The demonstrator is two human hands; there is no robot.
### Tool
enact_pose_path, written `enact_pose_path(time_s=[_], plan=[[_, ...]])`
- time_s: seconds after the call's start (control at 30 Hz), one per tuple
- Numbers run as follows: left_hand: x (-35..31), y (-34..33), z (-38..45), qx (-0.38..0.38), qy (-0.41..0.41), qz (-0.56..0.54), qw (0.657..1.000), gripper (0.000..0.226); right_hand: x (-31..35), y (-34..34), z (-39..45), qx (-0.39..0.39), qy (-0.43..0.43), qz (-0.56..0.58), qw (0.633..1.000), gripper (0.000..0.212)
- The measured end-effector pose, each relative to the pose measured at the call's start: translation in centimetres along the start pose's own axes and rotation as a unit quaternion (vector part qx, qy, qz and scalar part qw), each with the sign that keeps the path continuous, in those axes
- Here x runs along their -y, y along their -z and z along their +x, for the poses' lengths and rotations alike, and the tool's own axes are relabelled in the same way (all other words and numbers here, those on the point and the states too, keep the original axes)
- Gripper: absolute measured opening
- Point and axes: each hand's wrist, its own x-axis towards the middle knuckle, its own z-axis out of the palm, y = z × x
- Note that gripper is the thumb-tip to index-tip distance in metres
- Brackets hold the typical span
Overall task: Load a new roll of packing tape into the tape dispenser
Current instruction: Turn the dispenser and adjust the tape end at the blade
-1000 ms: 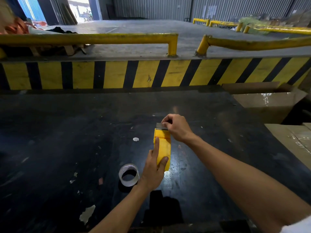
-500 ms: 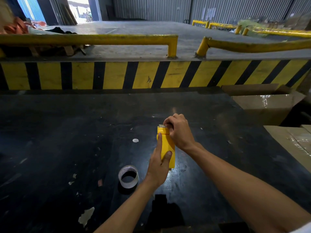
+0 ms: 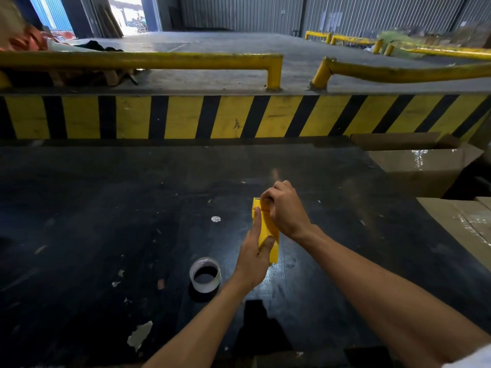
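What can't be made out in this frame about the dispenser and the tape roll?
- Yellow tape dispenser, head view: its far end is covered by the right hand, its near side by the left hand; whether a roll or core sits inside cannot be told.
- Clear tape roll on the black table: its loose end is too small to find.
- Both forearms are cut off by the bottom edge.

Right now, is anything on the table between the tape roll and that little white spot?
No. In the head view, only bare dark table shows between the tape roll and the white spot.
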Motion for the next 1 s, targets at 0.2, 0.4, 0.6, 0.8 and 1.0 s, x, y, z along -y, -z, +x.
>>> enact_pose_path(time_s=[0.2, 0.4, 0.6, 0.8, 1.0], plan=[[1.1, -1.1, -0.2, 0.024, 0.017, -0.009, 1.0, 0.072, -1.2, -0.6, -1.4, 0.006, -0.024, -0.016, 1.0, 0.013], [-0.2, -0.5, 0.7, 0.021, 0.044, -0.066, 0.997, 0.077, -1.2, -0.1, -1.9, 0.05, -0.028, -0.067, 0.996, 0.03], [-0.9, 0.2, 1.1, 0.072, 0.057, 0.005, 0.996, 0.09, -1.2, -0.7, -3.2, 0.148, -0.182, -0.029, 0.972, 0.045], [1.5, -0.9, 0.3, 0.134, 0.041, 0.12, 0.983, 0.099, -2.3, -2.5, -6.1, 0.184, -0.332, 0.311, 0.871, 0.074], [3.2, -1.6, 0.4, 0.13, 0.028, 0.154, 0.979, 0.112, -4.7, -3.4, -8.5, 0.156, -0.356, 0.448, 0.805, 0.071]])
